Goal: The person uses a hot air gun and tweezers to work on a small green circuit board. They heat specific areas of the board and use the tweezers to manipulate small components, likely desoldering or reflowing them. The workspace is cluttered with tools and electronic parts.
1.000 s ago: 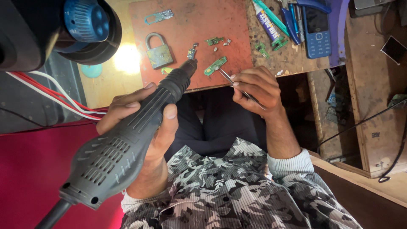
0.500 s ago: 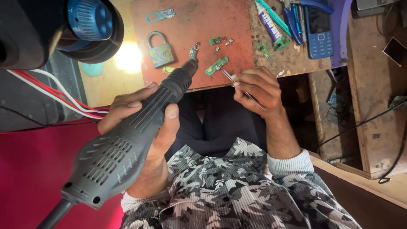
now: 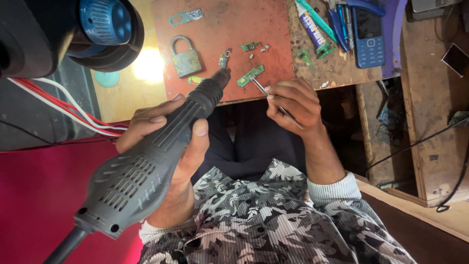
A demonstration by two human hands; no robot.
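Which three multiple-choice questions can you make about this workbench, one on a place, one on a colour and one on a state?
1. Where does the padlock lie?
A. in the person's lap
B. on the red mat
C. on the floor

2. What colour is the small circuit board that the tweezers touch?
A. green
B. yellow
C. white

3. How is the left hand?
A. open and empty
B. flat on the table
C. closed round the gray power tool

Answers:
1 B: the padlock rests flat on the red mat, near its left edge.
2 A: the board at the tweezer tips is plainly green.
3 C: the fingers and the thumb wrap the tool's gray body, and its tip points at the mat.
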